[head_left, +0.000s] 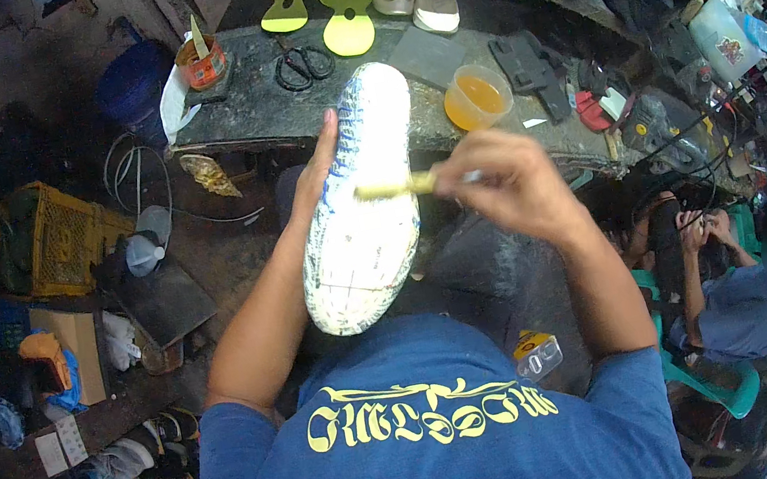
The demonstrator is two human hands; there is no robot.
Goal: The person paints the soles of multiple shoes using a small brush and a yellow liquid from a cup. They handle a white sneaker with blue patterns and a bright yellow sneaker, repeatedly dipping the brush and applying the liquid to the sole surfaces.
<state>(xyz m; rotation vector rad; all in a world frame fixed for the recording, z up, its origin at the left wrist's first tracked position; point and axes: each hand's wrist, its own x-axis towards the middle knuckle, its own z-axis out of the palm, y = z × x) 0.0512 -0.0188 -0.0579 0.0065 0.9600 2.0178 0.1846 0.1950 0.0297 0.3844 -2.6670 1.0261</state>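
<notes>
Centre frame, the left hand (319, 171) grips a white-soled shoe (359, 244), most fingers hidden behind it, while the right hand (508, 180) pinches a blurred yellowish brush (395, 188) across the sole!

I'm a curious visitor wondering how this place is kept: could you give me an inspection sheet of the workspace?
Surface: dark, scuffed workbench.
Job's things: white-soled shoe with blue-flecked sides, sole up; slim yellowish brush-like tool, blurred, over the sole.
Clutter: black-handled scissors, flat yellow-green sole-shaped piece, round clear plastic tub of orange liquid, all on the bench.
Hands: left hand holds the shoe; right hand grips the tool.
Cables: thin white cable looped left of the bench.
Surroundings: yellow latticed plastic crate at left; another person in blue at right.
</notes>
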